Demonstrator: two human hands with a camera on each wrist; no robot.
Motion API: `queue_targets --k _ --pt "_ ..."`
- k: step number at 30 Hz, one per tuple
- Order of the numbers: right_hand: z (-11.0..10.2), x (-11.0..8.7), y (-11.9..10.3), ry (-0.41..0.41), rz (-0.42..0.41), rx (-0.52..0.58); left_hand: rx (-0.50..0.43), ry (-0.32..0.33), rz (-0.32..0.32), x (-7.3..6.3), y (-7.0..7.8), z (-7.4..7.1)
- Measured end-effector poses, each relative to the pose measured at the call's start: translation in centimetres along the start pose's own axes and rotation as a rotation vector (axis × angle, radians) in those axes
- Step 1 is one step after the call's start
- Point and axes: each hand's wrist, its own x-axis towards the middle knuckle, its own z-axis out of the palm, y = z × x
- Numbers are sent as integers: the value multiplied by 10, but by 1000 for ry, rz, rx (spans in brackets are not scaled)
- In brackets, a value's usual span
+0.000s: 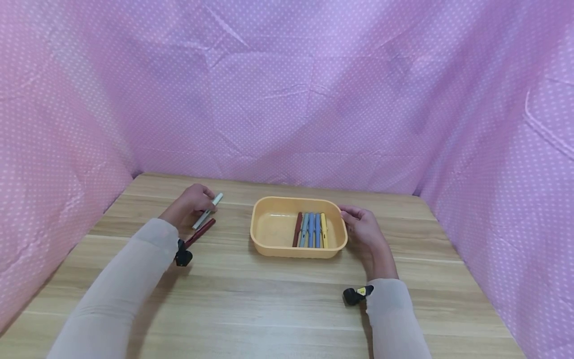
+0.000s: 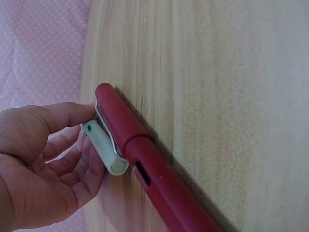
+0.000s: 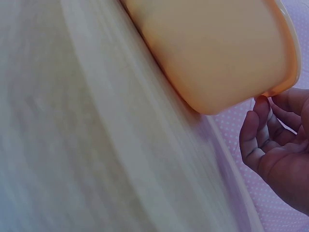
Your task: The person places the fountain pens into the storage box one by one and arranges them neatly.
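My left hand [image 1: 196, 198] curls its thumb and fingers round a pale green pen [image 2: 104, 147] with a metal clip, at the left of the table. Beside that pen lies a dark red pen [image 1: 201, 232], close against it in the left wrist view. My right hand [image 1: 364, 228] pinches the right end of a yellow-orange plastic tray [image 1: 273, 247] by its rim. In the tray's right half several pens lie side by side: a red pen [image 1: 297, 229], a grey-green one [image 1: 304, 230], blue ones and a yellow pen [image 1: 324, 231].
Everything stands on a light wood-grain table [image 1: 251, 304]. Pink dotted cloth [image 1: 287, 99] hangs behind the table and along both sides. A small black camera [image 1: 183, 254] sits at the left wrist, and another camera [image 1: 354, 296] at the right.
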Motion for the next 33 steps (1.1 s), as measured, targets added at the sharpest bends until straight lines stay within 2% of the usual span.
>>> queue_targets --k 4,10,15,20,26,33 --pt "-1 -1 0 -12 -6 -23 18 17 17 0 -2 -1" --pt "-4 -1 -1 -43 -42 -86 28 52 98 3 -1 -4" --pt "-6 -2 -1 -49 -44 -103 3 62 136 1 4 -4" --pt "-5 -4 -1 -38 -36 -86 -31 58 171 -5 9 -3" --pt "-6 -4 -1 -38 -22 -60 -36 75 250 -13 20 -4" --pt "-9 -6 -2 -43 -22 -90 -75 62 266 -20 31 -2"
